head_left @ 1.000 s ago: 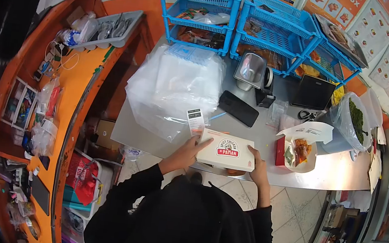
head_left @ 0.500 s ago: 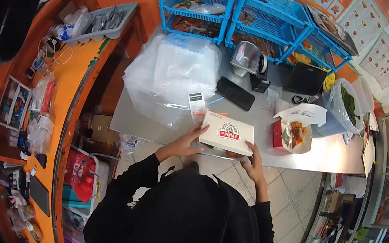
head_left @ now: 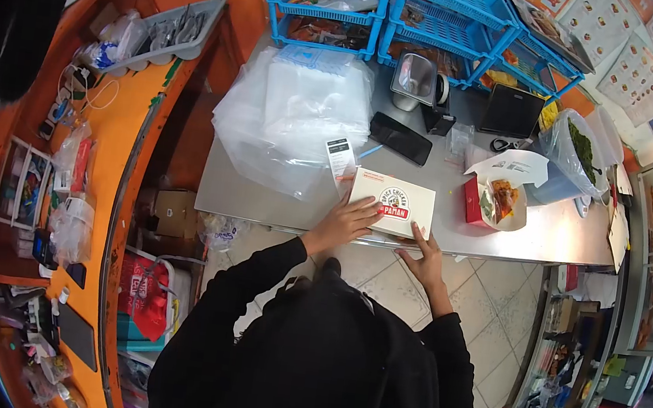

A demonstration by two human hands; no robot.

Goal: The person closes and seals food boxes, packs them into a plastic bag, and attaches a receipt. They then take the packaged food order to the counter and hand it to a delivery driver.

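A closed white takeaway box with a red and black chicken logo sits at the front edge of the metal table. My left hand lies over its left front part, fingers stretched flat on the lid and partly covering the logo. At the right front corner, my right hand touches the box with a fingertip, its thumb held apart. Behind the box's left end lies a printed receipt. Farther right stands an open red and white box with fried food inside.
A stack of clear plastic bags covers the table's left part. A black phone, a metal container and blue tiered racks are behind. A lined bucket stands right; an orange counter runs along the left.
The box's lid, raised at the front before, is now down. My left hand has moved from the box's left side onto its top. The camera view has shifted slightly.
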